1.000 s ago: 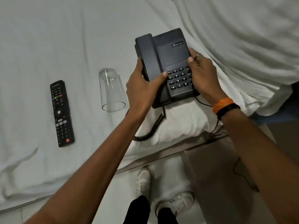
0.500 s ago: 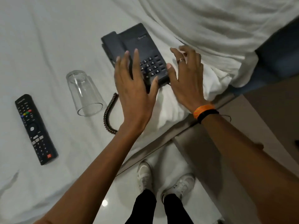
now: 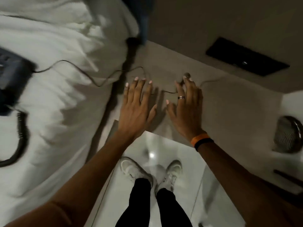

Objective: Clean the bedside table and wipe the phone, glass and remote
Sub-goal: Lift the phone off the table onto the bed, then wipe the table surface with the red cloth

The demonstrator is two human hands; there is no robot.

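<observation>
The dark phone (image 3: 11, 74) lies on the white bed (image 3: 57, 104) at the far left, cut off by the frame edge, its coiled cord (image 3: 21, 131) trailing down. A thin cable (image 3: 78, 71) runs from it across the sheet onto the beige bedside table (image 3: 229, 102). My left hand (image 3: 137, 107) and my right hand (image 3: 186, 108) hover side by side over the table's near edge, fingers spread and holding nothing. The right hand wears a ring and an orange and a black wristband. Glass and remote are out of view.
A black panel (image 3: 246, 56) sits on the wall behind the table. A metal mesh bin (image 3: 288, 136) stands on the floor at right. My white shoes (image 3: 150, 171) stand on a glossy pale floor between bed and table. A blue headboard (image 3: 144, 18) rises at top.
Both hands let go of the phone, which stays on the bed, and swung right to hover over the bedside table. The view turned right, so glass and remote left the frame.
</observation>
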